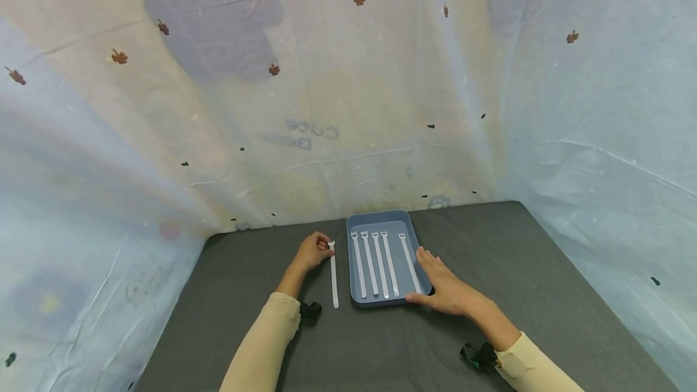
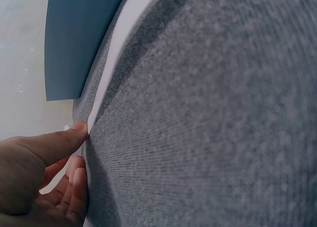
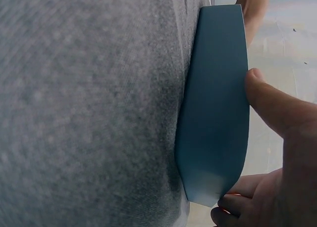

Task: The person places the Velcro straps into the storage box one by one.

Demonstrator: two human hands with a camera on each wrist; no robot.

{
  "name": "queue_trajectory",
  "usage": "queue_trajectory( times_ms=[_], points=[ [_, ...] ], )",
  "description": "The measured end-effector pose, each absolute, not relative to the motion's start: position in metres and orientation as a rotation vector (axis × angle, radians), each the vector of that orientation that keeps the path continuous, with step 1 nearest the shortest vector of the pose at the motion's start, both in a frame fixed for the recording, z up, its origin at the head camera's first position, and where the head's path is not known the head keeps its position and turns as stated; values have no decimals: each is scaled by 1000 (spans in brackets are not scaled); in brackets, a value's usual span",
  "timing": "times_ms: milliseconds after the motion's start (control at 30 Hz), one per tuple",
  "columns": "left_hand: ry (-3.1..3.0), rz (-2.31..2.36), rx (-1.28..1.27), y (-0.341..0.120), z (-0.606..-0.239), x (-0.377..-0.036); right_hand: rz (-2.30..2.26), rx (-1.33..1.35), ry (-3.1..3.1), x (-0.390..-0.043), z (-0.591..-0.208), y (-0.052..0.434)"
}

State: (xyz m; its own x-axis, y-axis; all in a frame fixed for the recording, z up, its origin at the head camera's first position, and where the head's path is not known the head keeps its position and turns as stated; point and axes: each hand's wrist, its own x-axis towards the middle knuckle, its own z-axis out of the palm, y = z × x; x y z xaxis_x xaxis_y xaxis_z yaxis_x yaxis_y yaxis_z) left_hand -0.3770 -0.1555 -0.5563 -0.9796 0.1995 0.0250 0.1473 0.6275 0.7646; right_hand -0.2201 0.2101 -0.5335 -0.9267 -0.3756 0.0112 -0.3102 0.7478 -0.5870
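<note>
My left hand (image 1: 312,251) pinches a white cable strap (image 1: 334,280) near its slotted head, between thumb and fingers. The strap lies along the grey cloth, just left of a blue-grey tray (image 1: 378,222). Several similar white straps (image 1: 378,266) lie lengthwise inside the tray, with a wider gap before the rightmost one. At the tray's near right corner rests my right hand (image 1: 443,286), its thumb on the near rim and its fingers along the right side. The left wrist view shows the thumb pressing the strap (image 2: 113,54) by the cloth.
A dark grey cloth (image 1: 239,319) covers the table. Behind it and along both sides hang pale printed sheets (image 1: 348,107) with small brown and black marks. Black wrist bands (image 1: 310,311) sit by the sleeves.
</note>
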Motion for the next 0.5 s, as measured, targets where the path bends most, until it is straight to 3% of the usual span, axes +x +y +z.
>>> queue_trajectory(
  times_ms=[500],
  points=[
    [2800, 1362, 387, -151, -557, -373, -922, -545, 2831, -220, -533, 210]
  ],
)
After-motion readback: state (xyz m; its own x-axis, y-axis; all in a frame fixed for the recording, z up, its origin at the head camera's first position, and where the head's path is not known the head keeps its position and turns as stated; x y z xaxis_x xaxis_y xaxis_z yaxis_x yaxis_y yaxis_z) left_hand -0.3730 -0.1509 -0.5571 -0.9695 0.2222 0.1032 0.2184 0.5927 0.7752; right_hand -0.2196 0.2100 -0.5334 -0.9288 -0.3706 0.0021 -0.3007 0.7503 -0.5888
